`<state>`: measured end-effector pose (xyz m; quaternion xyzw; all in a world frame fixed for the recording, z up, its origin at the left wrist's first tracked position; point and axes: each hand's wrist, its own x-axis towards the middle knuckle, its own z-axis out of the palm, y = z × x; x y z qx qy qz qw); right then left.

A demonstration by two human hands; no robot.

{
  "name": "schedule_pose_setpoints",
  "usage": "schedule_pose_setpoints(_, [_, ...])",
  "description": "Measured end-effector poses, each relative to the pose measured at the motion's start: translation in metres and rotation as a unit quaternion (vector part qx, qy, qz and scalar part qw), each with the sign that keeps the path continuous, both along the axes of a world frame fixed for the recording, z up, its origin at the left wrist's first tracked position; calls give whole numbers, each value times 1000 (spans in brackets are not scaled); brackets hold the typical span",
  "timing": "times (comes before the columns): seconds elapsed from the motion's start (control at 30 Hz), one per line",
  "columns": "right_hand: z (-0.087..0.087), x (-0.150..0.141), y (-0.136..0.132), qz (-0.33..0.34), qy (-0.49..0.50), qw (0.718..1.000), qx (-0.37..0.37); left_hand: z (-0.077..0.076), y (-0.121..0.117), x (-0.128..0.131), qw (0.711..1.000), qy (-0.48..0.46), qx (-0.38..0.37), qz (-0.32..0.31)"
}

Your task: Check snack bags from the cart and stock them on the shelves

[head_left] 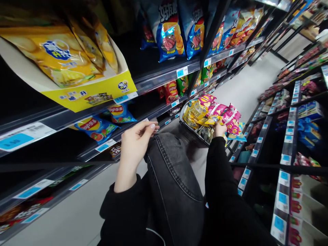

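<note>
My left hand [138,138] hovers over my bent knee beside the lower shelf edge. Its thumb and fingers are pressed together, and nothing shows between them. Stretched out ahead, my right hand [219,130] grips a yellow snack bag [212,120] over a dark-rimmed cart [196,132]. Its fingertips are partly hidden by the bag. The cart is heaped with snack bags: yellow ones [194,112] at the left and pink ones [231,118] at the right. A light-blue bag [238,133] hangs near the cart's right side.
On the left shelf, a yellow display box [102,97] holds yellow snack bags [61,56]. Blue chip bags [96,128] lie on the shelf beneath, and taller blue bags [169,34] stand higher up. Stocked shelves [285,147] line the right side. Grey floor [258,77] runs between them.
</note>
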<state>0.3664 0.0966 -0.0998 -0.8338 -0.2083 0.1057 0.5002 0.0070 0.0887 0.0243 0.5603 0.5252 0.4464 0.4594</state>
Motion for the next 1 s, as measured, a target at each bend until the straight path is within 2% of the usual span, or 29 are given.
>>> schedule_pose_setpoints(0.07, [-4,-10,0,-37,-35,999,-7,-4,1,-2,1000,15,-2,4])
schedule_pose_setpoints(0.13, [-4,-16,1,-33,-97,994,-24,-8,3,-5,1000,23,-7,6])
schedule_pose_setpoints(0.23, [0,-16,16,85,-183,977,-76,-14,5,-6,999,29,-17,4])
schedule_pose_setpoints(0.33, [0,-9,48,215,-196,948,-130,-19,7,-7,999,31,-23,-2])
schedule_pose_setpoints(0.43, [-4,-4,78,260,-209,921,-200,-21,8,-8,999,31,-29,-3])
schedule_pose_setpoints(0.53, [-7,-7,94,238,-250,895,-282,-23,10,-9,999,40,-30,4])
schedule_pose_setpoints(0.67, [-9,-18,98,183,-284,871,-358,-24,11,-9,997,69,-23,4])
schedule_pose_setpoints(0.83, [-8,-20,94,162,-240,861,-418,-22,11,-9,994,109,-26,-7])
schedule_pose_setpoints(1.0, [-9,-13,85,131,-228,855,-448,-20,11,-10,990,136,-25,-14])
